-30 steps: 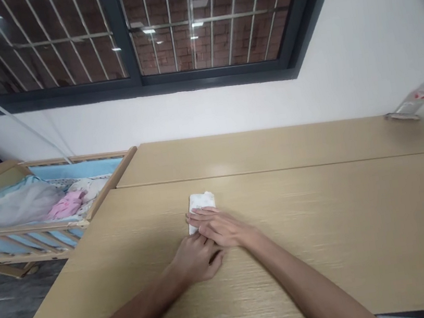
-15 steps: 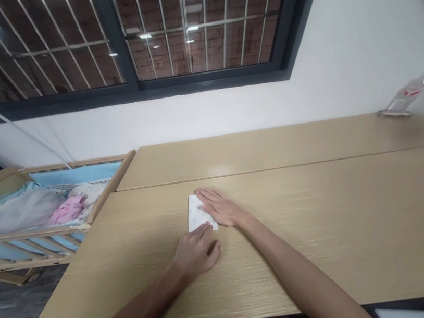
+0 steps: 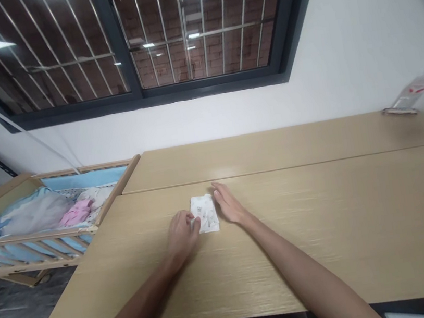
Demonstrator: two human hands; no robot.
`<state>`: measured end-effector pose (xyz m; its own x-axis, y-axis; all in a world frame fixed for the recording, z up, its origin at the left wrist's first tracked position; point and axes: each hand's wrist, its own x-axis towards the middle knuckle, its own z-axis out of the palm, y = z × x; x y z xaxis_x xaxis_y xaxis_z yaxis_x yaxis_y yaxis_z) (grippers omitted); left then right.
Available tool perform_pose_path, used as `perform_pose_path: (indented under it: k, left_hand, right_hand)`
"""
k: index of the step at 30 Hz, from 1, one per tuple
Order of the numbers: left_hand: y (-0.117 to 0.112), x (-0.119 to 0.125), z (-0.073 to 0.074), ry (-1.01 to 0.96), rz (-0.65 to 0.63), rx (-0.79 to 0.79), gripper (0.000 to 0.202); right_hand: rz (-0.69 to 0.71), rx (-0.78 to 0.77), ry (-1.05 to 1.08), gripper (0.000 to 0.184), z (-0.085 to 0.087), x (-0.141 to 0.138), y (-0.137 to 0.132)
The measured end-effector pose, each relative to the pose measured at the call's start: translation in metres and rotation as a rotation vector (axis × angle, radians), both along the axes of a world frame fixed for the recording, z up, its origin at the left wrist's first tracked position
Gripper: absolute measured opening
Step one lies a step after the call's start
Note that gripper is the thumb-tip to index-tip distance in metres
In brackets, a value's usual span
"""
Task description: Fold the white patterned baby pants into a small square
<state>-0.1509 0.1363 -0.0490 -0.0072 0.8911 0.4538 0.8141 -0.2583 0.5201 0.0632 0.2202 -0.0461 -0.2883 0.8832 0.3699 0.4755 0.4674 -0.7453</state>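
Observation:
A small folded white cloth [image 3: 206, 213] with faint grey prints lies flat on the pale wooden table [image 3: 309, 229]. At its left edge, my left hand [image 3: 182, 232] has curled fingers, with thumb and fingertips closed on the cloth's border. My right hand [image 3: 227, 204] rests on its side along the cloth's right edge. Its fingers stretch forward and it holds nothing. Most of the cloth's top shows between the two hands.
A wooden crib [image 3: 103, 211] with blue lining, holding bedding and a pink cloth [image 3: 76, 213], stands left of the table. A clear plastic packet [image 3: 410, 94] is at the back right corner. The barred window [image 3: 197, 50] is above the table.
My right hand has come off the cloth's top to its right edge. My left hand has shifted left from the near edge to the left edge. The view has tilted slightly.

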Motion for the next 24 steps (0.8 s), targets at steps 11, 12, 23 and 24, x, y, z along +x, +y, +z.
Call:
perform_pose_path:
  k: [11, 12, 23, 24]
  left_hand:
    - [0.016, -0.019, -0.003, 0.102, 0.035, -0.148, 0.032]
    - [0.016, -0.017, -0.002, 0.107, 0.014, -0.161, 0.032]
    - [-0.024, -0.01, 0.012, -0.04, -0.068, -0.299, 0.028]
    - [-0.037, -0.011, 0.012, -0.056, -0.063, -0.301, 0.027]
  right_hand:
    - [-0.016, 0.039, 0.052, 0.04, -0.002, -0.008, -0.007]
    - [0.002, 0.038, 0.054, 0.037, -0.003, -0.008, -0.007]
    - [0.06, -0.2, 0.205, 0.025, 0.004, -0.027, -0.055]
    - [0.083, -0.247, 0.209, 0.025, 0.005, -0.03, -0.066]
